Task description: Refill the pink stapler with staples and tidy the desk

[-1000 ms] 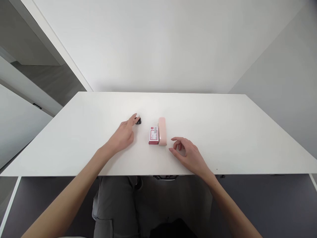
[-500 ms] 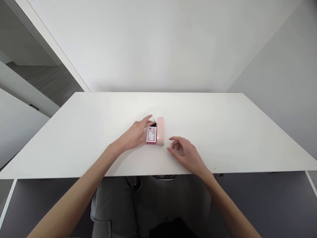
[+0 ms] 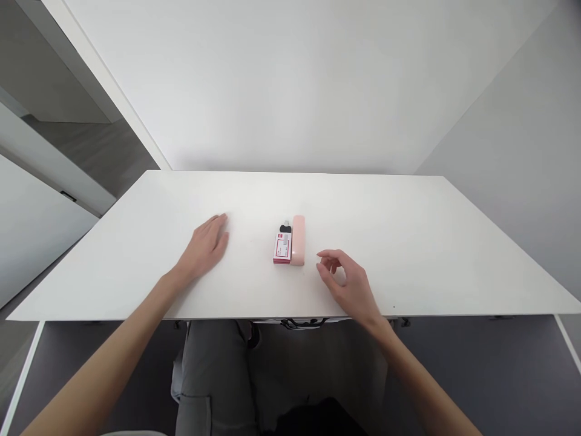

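A pink stapler (image 3: 298,240), seen from above, lies lengthwise near the middle of the white table. Close along its left side is a small white and dark-red box (image 3: 282,248) with printing on top. At the far end of the box sits a black binder clip (image 3: 285,228) with a pale metal handle. My left hand (image 3: 207,243) rests on the table well to the left of these things, fingers stretched out, holding nothing. Just right of the stapler, my right hand (image 3: 345,278) is loosely curled, thumb and forefinger apart, with nothing visible in it.
The white table (image 3: 408,242) reaches a pale wall (image 3: 295,85) at the back. Dark cables (image 3: 304,324) show under the front edge. A tiny dark speck (image 3: 394,307) marks the table near the right forearm.
My left hand has let go of the black binder clip and moved left, down onto the table. The right hand stays beside the stapler. The view has shifted slightly.
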{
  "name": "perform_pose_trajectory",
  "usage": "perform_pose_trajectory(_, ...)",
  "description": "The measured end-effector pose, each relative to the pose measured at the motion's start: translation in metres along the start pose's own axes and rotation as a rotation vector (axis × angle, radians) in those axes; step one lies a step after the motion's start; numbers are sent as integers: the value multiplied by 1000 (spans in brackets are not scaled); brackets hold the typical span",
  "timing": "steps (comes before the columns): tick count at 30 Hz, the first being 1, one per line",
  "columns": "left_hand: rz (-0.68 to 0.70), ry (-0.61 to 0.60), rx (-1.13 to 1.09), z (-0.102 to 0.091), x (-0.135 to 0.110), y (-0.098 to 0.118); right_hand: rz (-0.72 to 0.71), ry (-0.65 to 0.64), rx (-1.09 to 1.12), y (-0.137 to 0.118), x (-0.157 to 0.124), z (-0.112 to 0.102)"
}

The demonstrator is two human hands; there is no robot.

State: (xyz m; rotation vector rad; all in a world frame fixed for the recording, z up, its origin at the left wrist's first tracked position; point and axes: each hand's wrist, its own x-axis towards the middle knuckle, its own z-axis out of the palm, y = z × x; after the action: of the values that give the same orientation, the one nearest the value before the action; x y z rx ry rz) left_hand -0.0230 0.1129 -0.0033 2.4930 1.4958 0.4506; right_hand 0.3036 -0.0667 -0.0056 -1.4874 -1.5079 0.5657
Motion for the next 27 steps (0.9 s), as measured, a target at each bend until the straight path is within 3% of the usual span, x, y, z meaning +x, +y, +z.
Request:
perform_pose_trajectory(3,-46,10,44,-9,-11,-27,-116,25,86,-36,-10,22)
perform_pose_trajectory(7,-75,35,67,-12,-18,-39,-269,-251,98,-87,-8,77)
perform_pose_trajectory(10,-72,48,63,-10,-19,-38,-216,-371,-18,-103,15,125)
perform_pose_trajectory(14,-60,78,63,-6,-21,-40,-81,-315,-232,-96,56,172)
perform_pose_trajectory(19,-62,80,61,-4,-22,-42,28,-218,-416,-73,85,190)
perform_pose_trajectory(27,-67,81,37,-5,-24,-40,94,-103,-470,-43,95,186)
